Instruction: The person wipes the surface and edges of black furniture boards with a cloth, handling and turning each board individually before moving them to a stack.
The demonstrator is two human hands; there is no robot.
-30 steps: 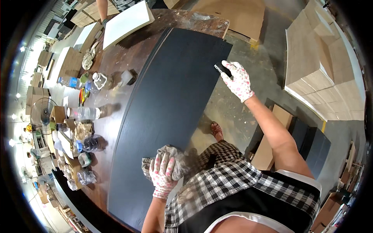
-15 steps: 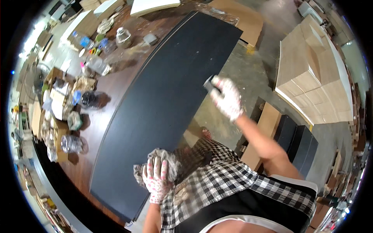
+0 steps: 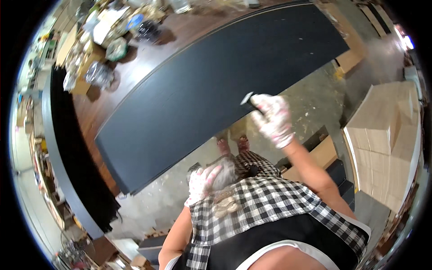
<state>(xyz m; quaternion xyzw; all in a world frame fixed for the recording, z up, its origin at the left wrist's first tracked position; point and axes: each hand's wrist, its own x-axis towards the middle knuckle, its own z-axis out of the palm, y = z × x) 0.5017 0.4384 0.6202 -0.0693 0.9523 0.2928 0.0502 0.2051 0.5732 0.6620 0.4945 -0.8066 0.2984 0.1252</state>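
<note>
a long dark board (image 3: 216,90) runs across the middle of the frame from the lower left to the upper right, its matte face bare, its near long edge over the concrete floor (image 3: 310,103). it lies on a brown wooden table (image 3: 135,67), whose surface shows along the board's upper left side. a second dark panel (image 3: 67,148) curves down the left edge of the frame. stacked pale boards (image 3: 387,135) fill the right of the frame, well apart from the dark board. a clutter of bottles and bags (image 3: 103,45) sits on the table at upper left, beside the board but not touching it. the right hand (image 3: 273,119), in a spotted white glove, is at centre right, closed around a small scraper (image 3: 249,99); the scraper's pale blade meets the near edge of the dark board. the left hand (image 3: 202,182), gloved alike, is at lower centre, held against the checked shirt (image 3: 252,207), fingers loosely curled over a grey rag (image 3: 225,168); how firmly it grips cannot be told. two feet (image 3: 234,144) show on the floor between the hands.
</note>
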